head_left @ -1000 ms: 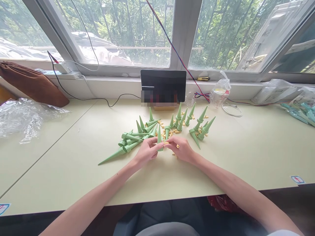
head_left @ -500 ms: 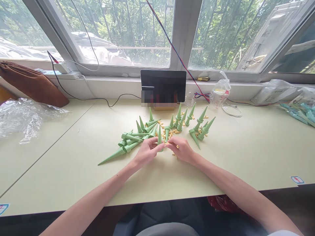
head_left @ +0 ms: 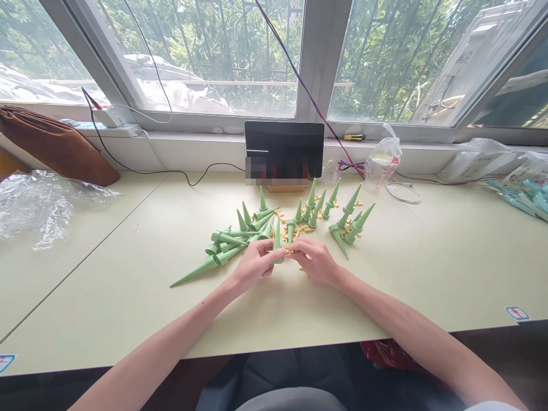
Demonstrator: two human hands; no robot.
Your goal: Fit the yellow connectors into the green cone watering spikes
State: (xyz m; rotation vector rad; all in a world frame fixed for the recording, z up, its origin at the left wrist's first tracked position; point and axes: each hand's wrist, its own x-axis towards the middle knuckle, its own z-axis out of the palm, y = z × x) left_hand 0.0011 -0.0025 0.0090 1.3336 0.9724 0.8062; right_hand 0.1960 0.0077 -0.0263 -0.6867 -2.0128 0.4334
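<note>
My left hand (head_left: 258,261) is closed around a green plastic spike (head_left: 277,240), held with its point up. From the other side, my right hand (head_left: 314,260) pinches a small yellow valve piece (head_left: 288,250) against the spike's side; how far it sits in the spike is hidden by my fingers. Beyond my left hand lies a heap of loose green spikes (head_left: 229,240). Several spikes with yellow pieces on them (head_left: 351,228) stand to the right. Loose yellow pieces (head_left: 299,229) are scattered just behind my hands.
A dark-screened tablet (head_left: 285,142) leans at the back of the table. Clear plastic wrap (head_left: 47,208) and a brown pouch (head_left: 55,145) lie on the left. On the right are a bagged cup (head_left: 382,164), a coiled white cable (head_left: 403,193) and light-blue pieces (head_left: 520,197).
The yellow piece and my right fingertips have shifted slightly left, in against the spike. My left thumb has moved up a little across it. The other things stay where they were.
</note>
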